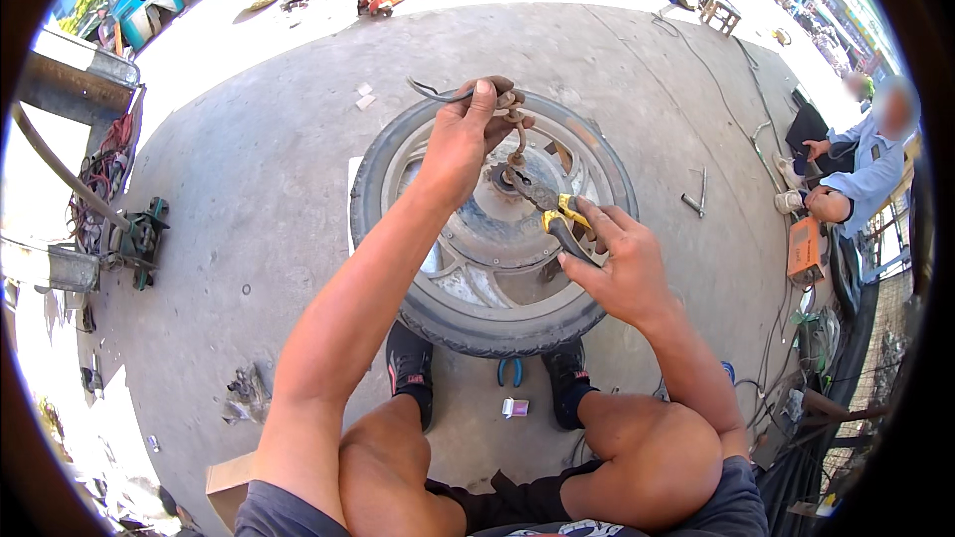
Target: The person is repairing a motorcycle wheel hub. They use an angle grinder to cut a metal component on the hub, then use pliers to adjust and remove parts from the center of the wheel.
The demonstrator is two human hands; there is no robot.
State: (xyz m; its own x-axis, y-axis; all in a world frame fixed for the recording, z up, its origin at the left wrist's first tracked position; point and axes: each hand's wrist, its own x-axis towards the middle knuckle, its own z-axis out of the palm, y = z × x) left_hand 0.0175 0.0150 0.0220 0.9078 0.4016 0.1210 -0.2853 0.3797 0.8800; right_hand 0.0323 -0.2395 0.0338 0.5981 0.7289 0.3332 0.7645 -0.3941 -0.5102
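Observation:
A motorbike wheel with a black tyre (468,330) and a grey alloy hub lies flat on the concrete in front of my feet. My left hand (466,132) is shut on a rusty metal part with a thin curved bar sticking out to the left, held above the hub's centre. My right hand (615,268) grips yellow-and-black pliers (557,216), whose jaws reach toward the hub's centre just below that rusty part.
Blue-handled pliers (510,370) and a small box (514,407) lie between my shoes. A metal tool (694,197) rests on the concrete to the right. A seated person in blue (863,171) is at the far right. A vise and cables (134,234) stand at left.

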